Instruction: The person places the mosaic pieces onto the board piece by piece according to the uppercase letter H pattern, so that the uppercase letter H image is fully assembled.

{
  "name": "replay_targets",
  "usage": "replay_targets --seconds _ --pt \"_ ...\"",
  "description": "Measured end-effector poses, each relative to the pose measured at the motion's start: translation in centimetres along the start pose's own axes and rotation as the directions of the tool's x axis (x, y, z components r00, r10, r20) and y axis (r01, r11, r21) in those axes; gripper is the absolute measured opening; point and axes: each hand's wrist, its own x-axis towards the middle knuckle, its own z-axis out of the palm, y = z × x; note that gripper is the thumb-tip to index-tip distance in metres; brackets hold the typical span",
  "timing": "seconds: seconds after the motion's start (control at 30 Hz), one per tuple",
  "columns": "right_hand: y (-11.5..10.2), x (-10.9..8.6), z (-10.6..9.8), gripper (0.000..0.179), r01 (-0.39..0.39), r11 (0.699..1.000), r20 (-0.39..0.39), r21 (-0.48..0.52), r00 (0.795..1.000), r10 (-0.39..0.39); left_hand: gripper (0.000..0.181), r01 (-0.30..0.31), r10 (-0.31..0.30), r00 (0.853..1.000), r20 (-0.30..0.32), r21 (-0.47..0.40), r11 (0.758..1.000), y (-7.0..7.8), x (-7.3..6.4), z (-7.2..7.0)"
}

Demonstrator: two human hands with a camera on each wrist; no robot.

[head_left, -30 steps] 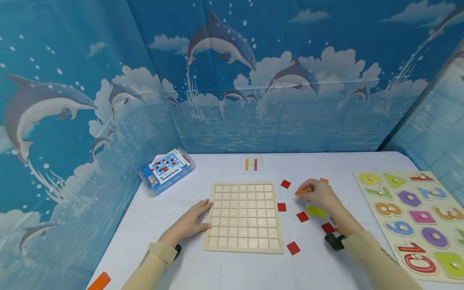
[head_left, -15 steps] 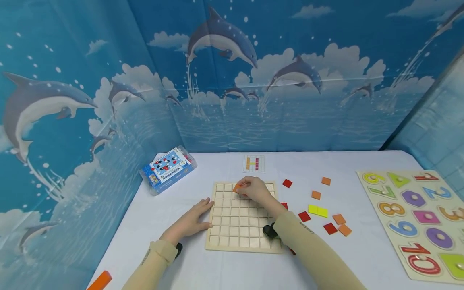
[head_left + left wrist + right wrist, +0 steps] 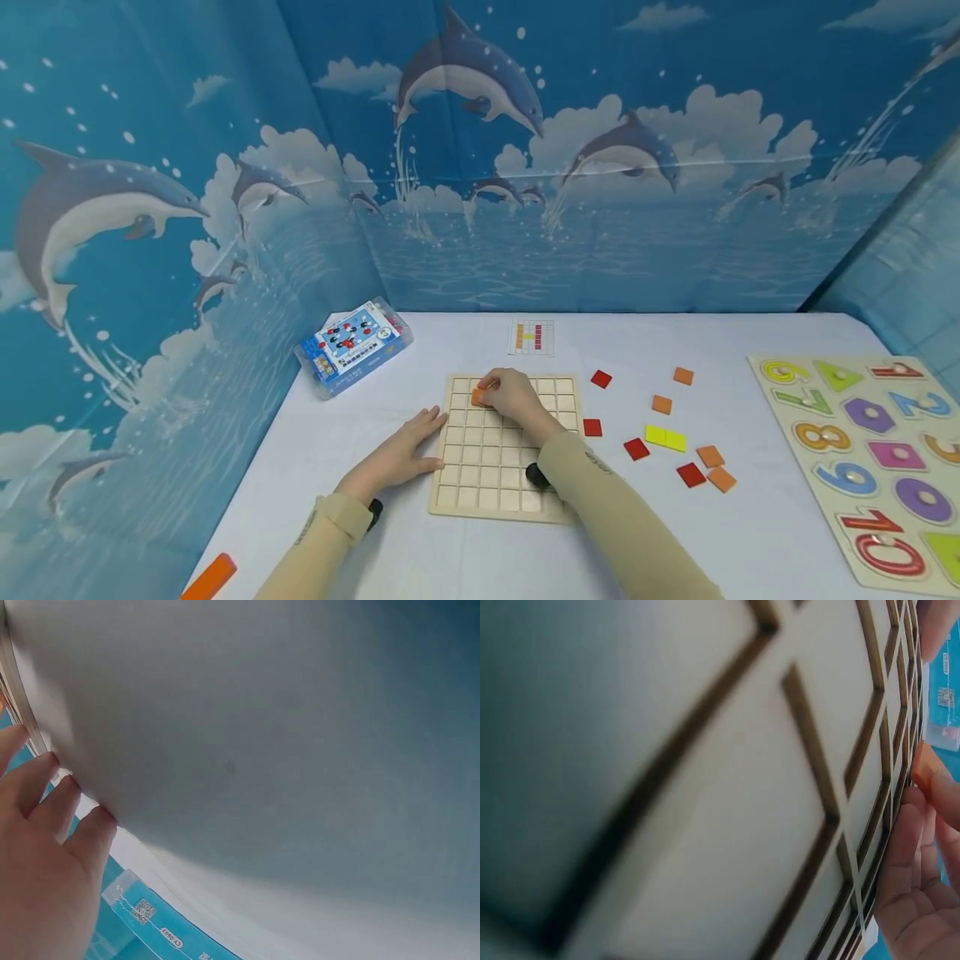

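Note:
My right hand [image 3: 513, 396] pinches a small orange square tile [image 3: 478, 397] over the upper-left cells of the wooden grid board [image 3: 480, 477]. In the right wrist view, that orange tile [image 3: 925, 763] sits between thumb and fingertips, tilted close above the grid. Whether it touches the cell's bottom I cannot tell. With fingers spread, my left hand [image 3: 397, 450] rests on the table and touches the board's left edge. The left wrist view has the left hand's fingers [image 3: 52, 814] stretched toward the board's side.
Right of the board lie several red tiles [image 3: 637, 449], several orange tiles [image 3: 662, 404] and yellow tiles [image 3: 665, 438]. A pattern card [image 3: 532, 337] is behind the board. A blue box [image 3: 354, 347] stands back left, a number puzzle [image 3: 862, 467] far right, an orange bar [image 3: 210, 577] front left.
My right hand has carried the orange tile leftward from the loose tiles to the board's upper-left cells, then shifted slightly within that area. The left hand stays at the board's edge.

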Motion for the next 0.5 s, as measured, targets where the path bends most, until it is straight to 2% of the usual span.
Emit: replay_targets --seconds 0.13,0.37,0.5 --pt "0.0 0.0 0.5 0.010 -0.012 1.000 -0.011 -0.002 1.000 0.012 0.073 -0.006 0.006 1.000 -0.001 0.004 1.000 0.1 0.0 0.1" --pt "-0.3 -0.1 1.0 0.008 0.022 0.997 -0.058 -0.072 0.998 -0.026 0.073 0.000 0.000 1.000 -0.009 0.000 1.000 0.4 0.0 0.0" --pt "-0.4 -0.1 1.2 0.007 0.012 0.993 -0.043 -0.120 0.999 -0.017 0.073 0.008 -0.008 1.000 -0.012 -0.003 1.000 0.5 0.0 0.0"
